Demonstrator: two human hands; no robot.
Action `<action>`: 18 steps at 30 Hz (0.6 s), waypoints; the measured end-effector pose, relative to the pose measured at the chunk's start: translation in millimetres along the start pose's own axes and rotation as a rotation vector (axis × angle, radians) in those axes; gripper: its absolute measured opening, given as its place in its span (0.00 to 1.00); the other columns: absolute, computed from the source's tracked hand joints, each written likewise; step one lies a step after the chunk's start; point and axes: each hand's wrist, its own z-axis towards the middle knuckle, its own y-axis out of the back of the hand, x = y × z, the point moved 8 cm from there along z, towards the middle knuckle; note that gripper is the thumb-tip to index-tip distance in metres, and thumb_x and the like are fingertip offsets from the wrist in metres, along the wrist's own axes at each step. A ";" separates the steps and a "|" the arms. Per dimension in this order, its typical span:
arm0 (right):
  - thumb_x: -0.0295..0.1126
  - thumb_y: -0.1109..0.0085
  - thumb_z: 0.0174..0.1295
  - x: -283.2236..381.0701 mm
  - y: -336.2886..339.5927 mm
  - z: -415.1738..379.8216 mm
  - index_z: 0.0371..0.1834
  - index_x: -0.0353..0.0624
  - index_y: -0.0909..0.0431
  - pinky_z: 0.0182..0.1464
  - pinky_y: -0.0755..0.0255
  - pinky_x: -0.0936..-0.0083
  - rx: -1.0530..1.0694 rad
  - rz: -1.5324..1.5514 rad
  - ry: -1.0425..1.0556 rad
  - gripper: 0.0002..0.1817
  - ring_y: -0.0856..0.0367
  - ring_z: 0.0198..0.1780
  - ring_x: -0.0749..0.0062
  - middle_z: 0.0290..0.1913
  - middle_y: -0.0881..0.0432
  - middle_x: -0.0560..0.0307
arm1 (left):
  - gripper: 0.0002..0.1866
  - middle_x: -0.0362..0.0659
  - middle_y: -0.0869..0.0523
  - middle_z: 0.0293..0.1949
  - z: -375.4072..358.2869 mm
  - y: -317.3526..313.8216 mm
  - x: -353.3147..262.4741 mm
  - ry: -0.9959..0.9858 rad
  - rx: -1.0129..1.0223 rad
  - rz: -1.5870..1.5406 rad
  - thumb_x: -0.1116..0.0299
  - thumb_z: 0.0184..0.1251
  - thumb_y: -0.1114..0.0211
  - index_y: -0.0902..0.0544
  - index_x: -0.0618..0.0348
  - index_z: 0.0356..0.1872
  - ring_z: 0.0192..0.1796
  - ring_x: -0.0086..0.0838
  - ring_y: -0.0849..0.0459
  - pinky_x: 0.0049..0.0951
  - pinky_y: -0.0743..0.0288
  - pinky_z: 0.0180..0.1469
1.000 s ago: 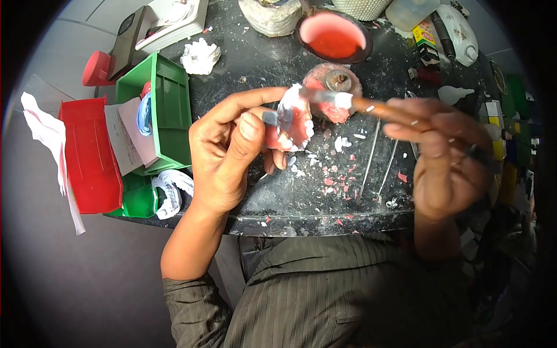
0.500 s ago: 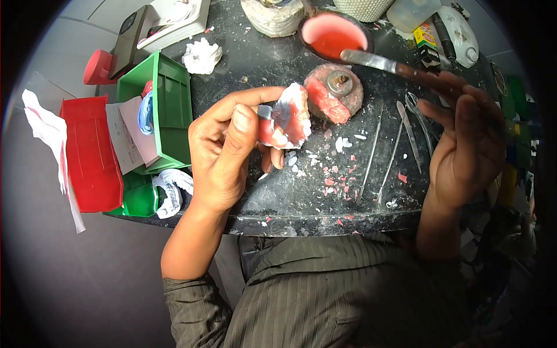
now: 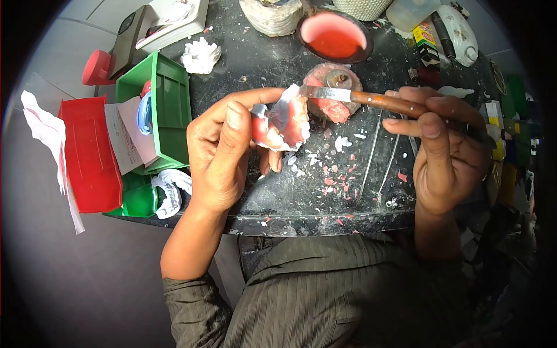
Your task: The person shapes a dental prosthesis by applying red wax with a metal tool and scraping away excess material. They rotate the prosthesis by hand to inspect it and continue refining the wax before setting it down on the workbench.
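Bench (image 3: 272, 200): strewn with scraps. Left hand (image 3: 217, 153): half-curled, dental piece (image 3: 295, 122) pinched above the bench. Right hand (image 3: 449, 162): half-closed, knife (image 3: 377, 101) held by its handle. Blade (image 3: 326, 93): brought back to the piece's rim; work there seemingly resumed.

worktop (image 3: 255, 197): black, speckled, brightly lit | floor (image 3: 104, 278): grey, dimmer

L hand (image 3: 216, 148) raised, pinching; R hand (image 3: 451, 148) opp., approx. half-curled.
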 end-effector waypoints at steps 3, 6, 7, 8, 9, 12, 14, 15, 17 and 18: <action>0.23 0.49 0.70 2.4 2.5 1.6 0.31 0.24 0.15 0.51 0.15 0.58 0.042 -0.055 0.140 0.15 0.17 0.52 0.56 0.52 0.23 0.53 | 0.30 0.47 0.14 0.29 -0.6 0.1 0.0 0.010 -0.008 0.005 0.49 0.79 0.51 0.21 0.74 0.51 0.22 0.21 0.20 0.18 0.29 0.21; 0.23 0.49 0.70 4.6 -2.4 2.2 0.31 0.24 0.15 0.50 0.15 0.57 0.044 -0.034 0.064 0.15 0.18 0.52 0.57 0.53 0.24 0.54 | 0.31 0.48 0.14 0.28 -0.5 0.7 -0.5 0.020 -0.014 0.003 0.48 0.79 0.52 0.21 0.75 0.51 0.21 0.22 0.20 0.18 0.29 0.21; 0.23 0.49 0.70 2.6 -0.7 2.6 0.31 0.24 0.15 0.50 0.15 0.57 0.044 -0.034 0.063 0.15 0.18 0.52 0.57 0.53 0.24 0.54 | 0.31 0.48 0.14 0.28 -0.6 1.2 -0.1 0.026 -0.017 -0.001 0.48 0.79 0.52 0.21 0.75 0.51 0.21 0.22 0.20 0.19 0.29 0.21; 0.23 0.49 0.70 2.9 1.2 3.2 0.31 0.24 0.15 0.50 0.15 0.57 0.057 -0.046 0.110 0.15 0.18 0.52 0.57 0.52 0.24 0.54 | 0.31 0.48 0.14 0.28 -0.4 1.6 0.4 0.026 -0.017 -0.001 0.48 0.79 0.52 0.21 0.75 0.51 0.21 0.22 0.20 0.19 0.29 0.21; 0.23 0.49 0.69 4.7 1.7 3.2 0.31 0.24 0.15 0.50 0.15 0.57 0.070 -0.058 0.157 0.15 0.17 0.51 0.57 0.52 0.24 0.54 | 0.31 0.48 0.14 0.28 0.2 1.2 0.7 0.020 -0.005 -0.022 0.49 0.79 0.53 0.21 0.76 0.52 0.21 0.23 0.20 0.19 0.29 0.21; 0.23 0.49 0.69 5.9 1.7 3.4 0.30 0.24 0.15 0.50 0.15 0.57 0.077 -0.069 0.165 0.15 0.17 0.50 0.56 0.52 0.24 0.54 | 0.32 0.50 0.14 0.29 3.2 1.6 2.5 0.026 0.017 -0.068 0.49 0.80 0.56 0.22 0.78 0.52 0.21 0.24 0.20 0.19 0.29 0.21; 0.23 0.49 0.69 6.3 1.4 2.5 0.30 0.23 0.15 0.50 0.15 0.56 0.067 -0.056 0.152 0.15 0.17 0.50 0.56 0.52 0.24 0.53 | 0.33 0.51 0.14 0.29 3.4 2.4 4.2 0.038 0.025 -0.092 0.50 0.81 0.58 0.22 0.79 0.52 0.21 0.25 0.20 0.20 0.29 0.21; 0.23 0.49 0.69 6.2 1.7 2.1 0.30 0.23 0.16 0.50 0.15 0.56 0.058 -0.043 0.139 0.15 0.17 0.50 0.55 0.52 0.24 0.53 | 0.34 0.53 0.14 0.30 3.2 3.2 5.7 0.049 0.020 -0.118 0.50 0.81 0.60 0.23 0.80 0.52 0.21 0.26 0.20 0.21 0.28 0.22; 0.23 0.49 0.69 6.9 1.4 2.0 0.31 0.23 0.16 0.50 0.15 0.56 0.054 -0.041 0.123 0.15 0.16 0.50 0.55 0.52 0.24 0.52 | 0.34 0.55 0.14 0.31 3.7 4.2 7.7 0.061 0.016 -0.144 0.50 0.82 0.62 0.23 0.81 0.52 0.20 0.27 0.20 0.21 0.27 0.22; 0.23 0.49 0.70 6.1 1.6 2.1 0.31 0.23 0.16 0.50 0.15 0.55 0.051 -0.038 0.106 0.15 0.16 0.50 0.54 0.52 0.24 0.52 | 0.35 0.56 0.13 0.32 4.9 2.9 7.8 0.056 0.039 -0.178 0.50 0.82 0.64 0.23 0.82 0.51 0.20 0.28 0.20 0.22 0.27 0.22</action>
